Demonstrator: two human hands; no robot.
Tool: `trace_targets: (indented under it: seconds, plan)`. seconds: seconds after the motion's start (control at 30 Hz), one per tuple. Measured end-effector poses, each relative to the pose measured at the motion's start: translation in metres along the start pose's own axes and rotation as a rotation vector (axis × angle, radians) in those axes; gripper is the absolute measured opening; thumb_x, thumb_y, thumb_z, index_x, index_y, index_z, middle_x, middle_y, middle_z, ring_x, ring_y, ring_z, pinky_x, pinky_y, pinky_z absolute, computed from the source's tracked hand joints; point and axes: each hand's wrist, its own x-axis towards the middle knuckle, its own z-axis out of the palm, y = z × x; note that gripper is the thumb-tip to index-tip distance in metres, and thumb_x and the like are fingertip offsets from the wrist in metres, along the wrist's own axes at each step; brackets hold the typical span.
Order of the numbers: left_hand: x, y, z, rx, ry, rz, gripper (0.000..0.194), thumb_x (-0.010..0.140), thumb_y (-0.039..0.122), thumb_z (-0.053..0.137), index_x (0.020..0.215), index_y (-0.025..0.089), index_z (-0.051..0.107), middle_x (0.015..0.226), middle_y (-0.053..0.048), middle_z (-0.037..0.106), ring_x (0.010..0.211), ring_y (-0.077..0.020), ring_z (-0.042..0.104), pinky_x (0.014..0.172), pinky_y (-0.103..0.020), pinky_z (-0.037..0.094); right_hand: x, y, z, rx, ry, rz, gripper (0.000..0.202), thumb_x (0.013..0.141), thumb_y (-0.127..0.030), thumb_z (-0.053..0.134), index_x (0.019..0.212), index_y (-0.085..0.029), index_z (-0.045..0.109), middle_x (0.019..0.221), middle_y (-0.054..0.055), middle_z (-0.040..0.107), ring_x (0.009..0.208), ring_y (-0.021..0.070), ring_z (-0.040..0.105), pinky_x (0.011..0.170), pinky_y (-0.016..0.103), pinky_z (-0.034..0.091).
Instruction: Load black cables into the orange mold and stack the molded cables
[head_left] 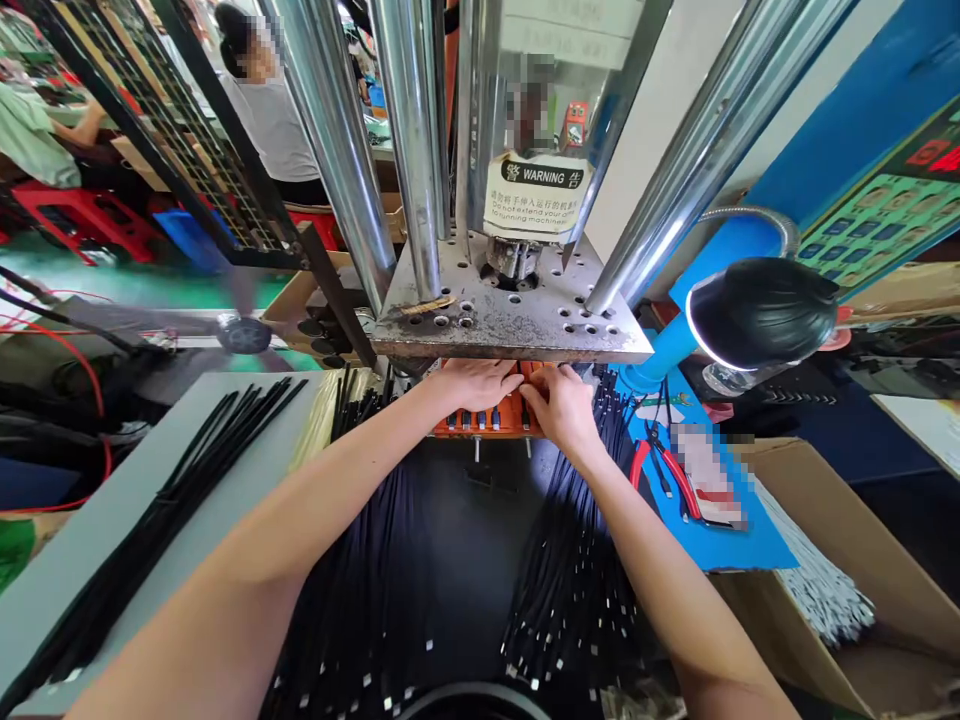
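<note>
Under the press's metal plate (517, 320) sits an orange fixture (442, 427) with several dark cable connectors (481, 420) lying in its slots. My left hand (480, 385) reaches over the fixture from the left, fingers stretched out and lying low across it. Just to its right, my right hand (562, 405) is bent with thumb and fingers drawn together at the fixture's right part; what they pinch is hidden. Both hands nearly meet at the thumbs. Bundles of black cables (559, 540) with pale connector ends hang on either side of the dark work surface (480, 540).
Steel columns (420, 150) and a warning label (536, 195) rise above the plate. On the right are a black lamp (765, 310), red-handled pliers (666, 470) and a carton (885, 520) of white cables. More black cables (172, 490) lie on a grey board at left. People sit behind.
</note>
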Motion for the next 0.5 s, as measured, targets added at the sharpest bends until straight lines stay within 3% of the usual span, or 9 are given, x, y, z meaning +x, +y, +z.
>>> trace_targets:
  seconds: [0.13, 0.27, 0.37, 0.5]
  plan:
    - [0.002, -0.012, 0.003, -0.059, -0.049, -0.022, 0.056, 0.100, 0.049, 0.014, 0.135, 0.023, 0.049, 0.144, -0.005, 0.051, 0.128, -0.0216, 0.052, 0.106, -0.037, 0.040, -0.004, -0.006, -0.002, 0.062, -0.026, -0.023, 0.014, 0.086, -0.033, 0.060, 0.084, -0.020, 0.065, 0.087, 0.006, 0.067, 0.089, 0.0226, 0.058, 0.072, 0.031, 0.034]
    - [-0.008, -0.006, 0.005, 0.001, 0.021, 0.067, 0.056, 0.101, 0.042, 0.015, 0.146, 0.019, 0.038, 0.150, -0.007, 0.043, 0.134, -0.0223, 0.046, 0.109, -0.040, 0.037, 0.004, -0.004, 0.002, 0.190, 0.041, -0.017, 0.015, 0.086, -0.024, 0.055, 0.074, -0.020, 0.061, 0.080, 0.004, 0.066, 0.084, 0.0212, 0.057, 0.072, 0.031, 0.037]
    - [-0.022, 0.009, 0.009, 0.078, 0.063, 0.100, 0.059, 0.101, 0.039, 0.017, 0.153, 0.014, 0.023, 0.158, -0.008, 0.026, 0.144, -0.0240, 0.031, 0.116, -0.049, 0.027, -0.001, 0.005, 0.004, 0.303, 0.128, -0.014, 0.014, 0.085, -0.025, 0.054, 0.075, -0.020, 0.061, 0.078, 0.005, 0.064, 0.074, 0.0191, 0.056, 0.070, 0.031, 0.040]
    - [-0.040, 0.029, 0.018, 0.145, 0.073, 0.068, 0.059, 0.100, 0.037, 0.020, 0.154, 0.011, 0.019, 0.161, -0.006, 0.010, 0.150, -0.0219, 0.015, 0.120, -0.059, 0.008, -0.014, 0.011, 0.002, 0.327, 0.157, -0.053, 0.013, 0.085, -0.028, 0.055, 0.078, -0.020, 0.062, 0.075, 0.004, 0.061, 0.071, 0.0190, 0.054, 0.069, 0.031, 0.042]
